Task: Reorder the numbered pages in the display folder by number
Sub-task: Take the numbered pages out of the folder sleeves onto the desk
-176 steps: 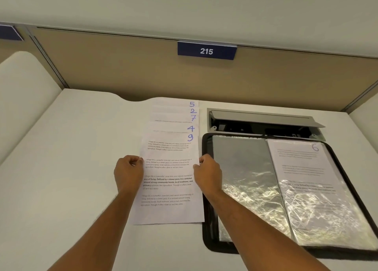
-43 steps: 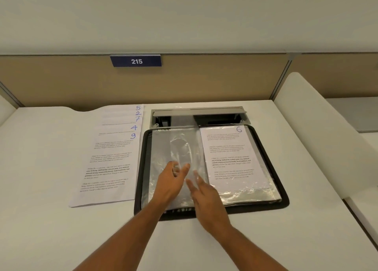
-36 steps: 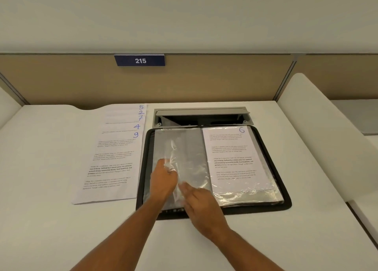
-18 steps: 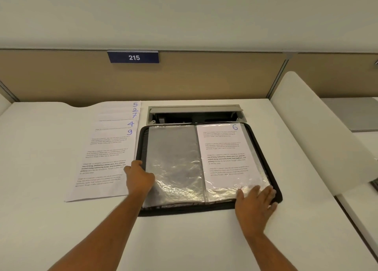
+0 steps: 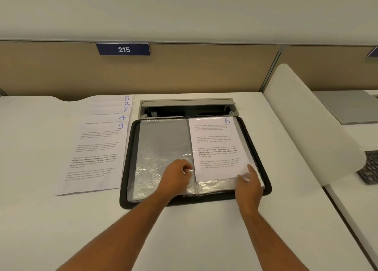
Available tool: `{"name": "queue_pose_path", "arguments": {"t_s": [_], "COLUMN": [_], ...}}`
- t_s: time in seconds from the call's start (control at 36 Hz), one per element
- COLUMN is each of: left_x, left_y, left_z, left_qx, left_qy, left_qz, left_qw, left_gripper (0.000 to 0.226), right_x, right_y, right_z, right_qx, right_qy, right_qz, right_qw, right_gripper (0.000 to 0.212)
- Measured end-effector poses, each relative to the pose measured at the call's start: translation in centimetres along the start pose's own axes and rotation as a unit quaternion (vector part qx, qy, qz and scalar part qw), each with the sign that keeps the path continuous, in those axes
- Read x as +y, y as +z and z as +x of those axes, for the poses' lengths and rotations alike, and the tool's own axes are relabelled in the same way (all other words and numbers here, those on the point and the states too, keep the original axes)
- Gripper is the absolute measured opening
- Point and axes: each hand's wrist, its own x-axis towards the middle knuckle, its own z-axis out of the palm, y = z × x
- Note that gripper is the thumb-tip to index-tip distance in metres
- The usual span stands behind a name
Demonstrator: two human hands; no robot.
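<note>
The black display folder (image 5: 256, 148) lies open on the desk. Its left plastic sleeve (image 5: 163, 141) is empty, and its right sleeve holds page 6 (image 5: 214, 143). My left hand (image 5: 177, 175) sits low on the left sleeve beside the spine, fingers curled and pinching the plastic there. My right hand (image 5: 248, 185) holds the lower right corner of the sleeve with page 6, and the plastic blurs over my fingertips. To the left of the folder, a fanned stack of loose pages (image 5: 96, 154) shows 5, 2, 7, 4 and 9, with 9 on top.
A grey cable box (image 5: 189, 107) with its lid up sits just behind the folder. A tan partition with a sign reading 215 (image 5: 123, 49) closes the back. A white divider (image 5: 306, 131) bounds the right side, with a keyboard (image 5: 370, 167) beyond it.
Both hands left page 9 on the stack and went to the folder. In the last half second my left hand moved from the folder's left edge to the spine, and my right took the page 6 corner.
</note>
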Motion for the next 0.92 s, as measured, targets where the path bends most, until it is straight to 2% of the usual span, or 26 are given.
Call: {"name": "queue_pose_path", "arguments": {"t_s": [0.17, 0.31, 0.39, 0.47, 0.58, 0.64, 0.69, 0.78, 0.83, 0.92], "left_x": [2.6, 4.1, 4.5, 4.7, 5.0, 5.1, 5.0, 4.8, 4.7, 4.7], "left_y": [3.2, 5.4, 6.2, 6.6, 6.7, 6.6, 6.4, 6.4, 6.4, 6.4], "left_z": [-0.8, -0.9, -0.7, -0.5, -0.3, -0.2, -0.1, -0.3, -0.4, -0.4], "left_qx": [-0.057, -0.048, -0.034, -0.030, -0.016, -0.007, 0.007, 0.028, 0.039, 0.055], "left_qy": [0.057, 0.098, 0.122, 0.144, 0.145, 0.125, 0.100, 0.077, 0.072, 0.070], "left_qz": [0.012, 0.061, 0.105, 0.144, 0.157, 0.145, 0.117, 0.094, 0.085, 0.078], "left_qw": [0.997, 0.992, 0.986, 0.979, 0.977, 0.982, 0.988, 0.992, 0.993, 0.993], "left_gripper": [0.019, 0.043, 0.050, 0.042, 0.015, 0.016, 0.015, 0.013, 0.014, 0.016], "right_x": [-0.7, -1.3, -1.5, -1.7, -1.4, -1.3, -1.0, -0.1, 0.5, 1.8], "right_y": [-1.3, -1.3, -1.5, -1.8, -2.1, -2.2, -2.4, -2.6, -2.5, -1.6], "right_z": [1.0, 1.3, 1.5, 1.7, 2.0, 1.8, 1.7, 1.2, 0.7, 0.0], "right_qx": [0.000, 0.000, -0.008, -0.013, -0.019, -0.016, 0.012, 0.078, 0.091, 0.013], "right_qy": [-0.012, -0.034, -0.049, -0.054, -0.061, -0.068, -0.115, -0.267, -0.397, -0.562], "right_qz": [0.024, 0.011, 0.002, -0.012, -0.022, -0.022, -0.065, -0.208, -0.227, -0.234], "right_qw": [1.000, 0.999, 0.999, 0.998, 0.998, 0.997, 0.991, 0.938, 0.885, 0.793], "right_gripper": [0.066, 0.070, 0.071, 0.070, 0.070, 0.071, 0.071, 0.060, 0.041, 0.011]}}
